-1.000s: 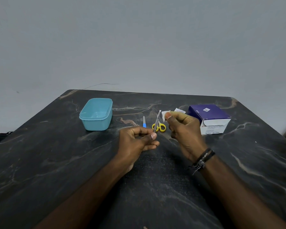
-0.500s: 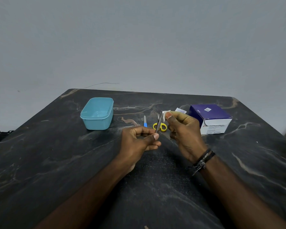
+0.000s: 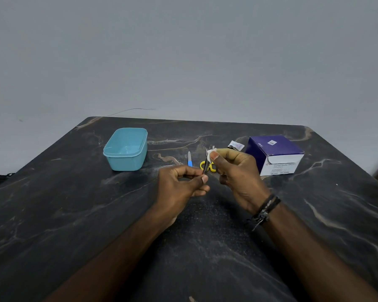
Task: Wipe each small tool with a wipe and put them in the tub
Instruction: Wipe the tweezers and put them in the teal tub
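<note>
I see the left hand (image 3: 181,184) pinching the lower end of a thin metal tool (image 3: 205,168) between thumb and forefinger, held above the middle of the dark marbled surface (image 3: 52,214). The right hand (image 3: 238,173) pinches a small white wipe (image 3: 210,154) around the tool's upper end, so both grips are closed on something (I cannot tell what kind of tool it is). Yellow-handled scissors (image 3: 212,167) lie on the surface just behind the hands, and a blue-handled tool (image 3: 189,160) lies just left of them. The light blue tub (image 3: 127,149) stands open towards the far left corner, well apart from the hands, with bare surface between. A purple and white box (image 3: 275,153) sits towards the far right corner, a torn sachet (image 3: 236,146) just to its left. The near half of the surface holds only my view of the two forearms.
</note>
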